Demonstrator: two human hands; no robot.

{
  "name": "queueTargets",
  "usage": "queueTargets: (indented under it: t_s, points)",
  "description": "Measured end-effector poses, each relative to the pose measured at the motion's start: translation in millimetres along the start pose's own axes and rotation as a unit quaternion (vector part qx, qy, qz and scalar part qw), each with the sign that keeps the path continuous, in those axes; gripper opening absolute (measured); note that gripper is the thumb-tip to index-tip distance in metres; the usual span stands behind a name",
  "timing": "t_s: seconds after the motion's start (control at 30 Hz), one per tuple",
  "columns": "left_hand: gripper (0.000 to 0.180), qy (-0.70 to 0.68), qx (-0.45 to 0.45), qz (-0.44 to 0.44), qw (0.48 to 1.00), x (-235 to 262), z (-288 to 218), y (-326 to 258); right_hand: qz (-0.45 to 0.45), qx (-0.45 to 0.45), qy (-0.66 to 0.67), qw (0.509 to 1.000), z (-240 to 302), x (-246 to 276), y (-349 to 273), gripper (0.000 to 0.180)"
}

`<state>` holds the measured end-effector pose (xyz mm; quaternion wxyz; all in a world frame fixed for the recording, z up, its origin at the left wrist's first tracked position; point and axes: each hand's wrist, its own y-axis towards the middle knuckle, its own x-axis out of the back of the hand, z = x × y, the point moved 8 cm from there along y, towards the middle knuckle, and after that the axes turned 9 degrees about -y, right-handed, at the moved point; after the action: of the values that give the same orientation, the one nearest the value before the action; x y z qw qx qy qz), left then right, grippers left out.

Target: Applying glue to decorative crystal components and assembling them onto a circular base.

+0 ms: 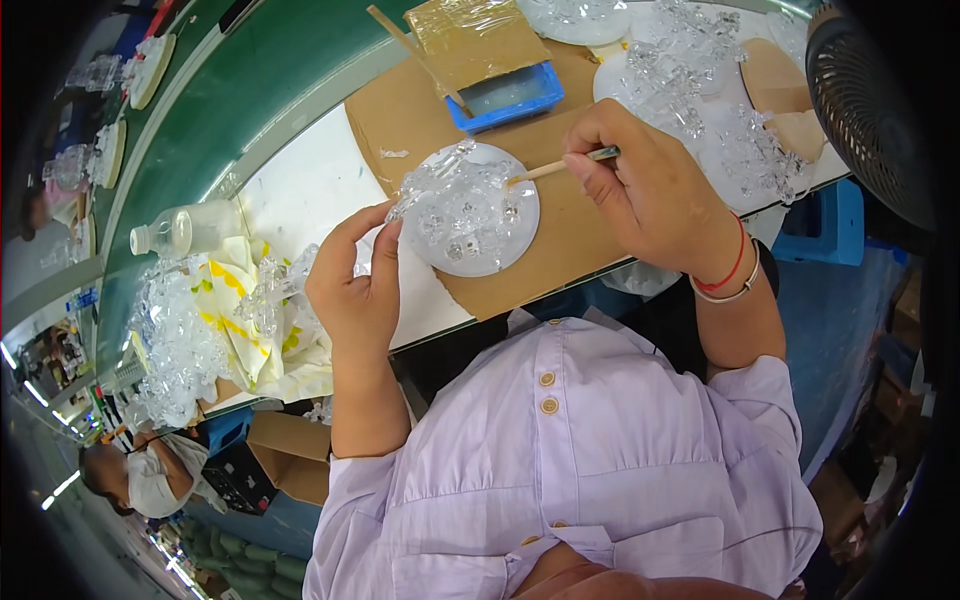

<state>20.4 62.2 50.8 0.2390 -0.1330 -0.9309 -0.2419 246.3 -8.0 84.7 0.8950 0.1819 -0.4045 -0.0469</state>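
A round white plate [522,243] lies on brown cardboard in front of me, bearing several clear, glassy plastic pieces [465,210]. My left hand [352,285] is at the plate's left edge, thumb and forefinger pinched on a clear plastic piece [402,205]; its outline blends with the others. From the right, my right hand [645,185] grips a thin wooden brush [548,171] with a dark end. The brush's tip reaches the clear pieces on the plate's right side. Just beyond the plate sits a blue tray [553,92], partly covered by a brown-taped flap [475,45].
Heaps of clear parts lie at the left [175,340] and far right [675,75]. A yellow-patterned cloth [240,300] and a clear bottle [190,229] are on the left. A black fan [870,115] stands at right. Another person [160,475] sits at far left.
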Motion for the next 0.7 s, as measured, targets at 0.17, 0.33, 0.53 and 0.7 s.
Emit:
queueTargets:
  t_s: [0.17, 0.33, 0.53, 0.7]
  points:
    - [0.015, -0.005, 0.017, 0.002, 1.0, -3, 0, 1, -0.038, -0.038, 0.032, 0.998, -19, 2, -22, 0.006]
    - [0.017, 0.02, 0.006, -0.008, 1.0, -3, -5, 1, -0.078, -0.033, 0.056, 0.995, -26, -1, -37, 0.005]
    - [0.017, 0.029, 0.003, 0.001, 1.0, -4, -3, 0, -0.137, 0.03, 0.005, 0.99, -19, -7, -42, 0.011]
    - [0.017, 0.019, 0.007, -0.003, 1.0, -4, -3, -1, -0.167, 0.053, 0.026, 0.984, -22, -11, -44, 0.012]
